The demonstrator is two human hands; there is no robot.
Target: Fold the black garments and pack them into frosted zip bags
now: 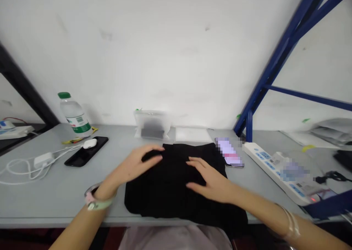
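Observation:
A piece of black cloth, perhaps a folded garment, lies on the grey table and hangs a little over its front edge at the right. My left hand is over the cloth's upper left part, thumb and fingers apart, with nothing held. Over the right half is my right hand, its fingers spread and also holding nothing. Whether either hand touches the cloth or hovers just above it, I cannot tell. A pastel watch strap circles my left wrist.
Left on the table are a water bottle, a black phone, a white earbud case and a charger with cable. Behind the cloth stands a clear pouch. Rightward are a lit phone, power strip and blue frame.

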